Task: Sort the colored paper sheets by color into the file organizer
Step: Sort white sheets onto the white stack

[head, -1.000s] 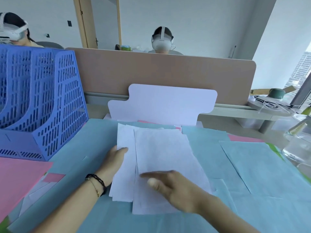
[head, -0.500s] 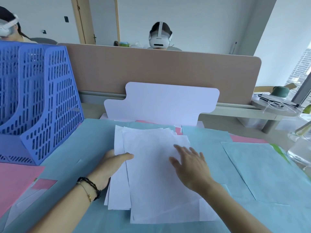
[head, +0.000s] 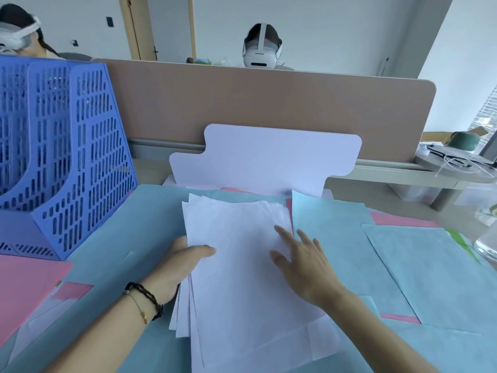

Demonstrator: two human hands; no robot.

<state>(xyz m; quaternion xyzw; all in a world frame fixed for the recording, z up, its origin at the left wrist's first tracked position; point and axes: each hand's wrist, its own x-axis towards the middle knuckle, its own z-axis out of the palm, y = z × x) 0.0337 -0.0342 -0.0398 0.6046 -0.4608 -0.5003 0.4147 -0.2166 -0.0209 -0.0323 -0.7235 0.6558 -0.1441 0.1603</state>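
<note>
A loose stack of white sheets [head: 242, 292] lies in the middle of the desk on top of light blue sheets [head: 419, 267]. My left hand [head: 178, 267] grips the stack's left edge, thumb on top and fingers hidden under the paper. My right hand [head: 304, 261] rests flat on the stack's right side with straight, spread fingers. The blue perforated file organizer [head: 78, 162] stands upright at the far left. Pink sheets [head: 24, 289] lie in front of it, and more pink [head: 403, 220] shows between the blue sheets at right.
A white cardboard flap [head: 269, 162] stands behind the stack against a tan desk divider [head: 269, 103]. A glass vessel [head: 486, 238] sits at the right edge. Two persons with white headsets sit beyond the divider. A green sheet edge [head: 461, 240] peeks out at right.
The spread white sheets have been pushed together into a tighter stack. My right hand slid from the stack's lower middle up to its right side; my left thumb came over the left edge.
</note>
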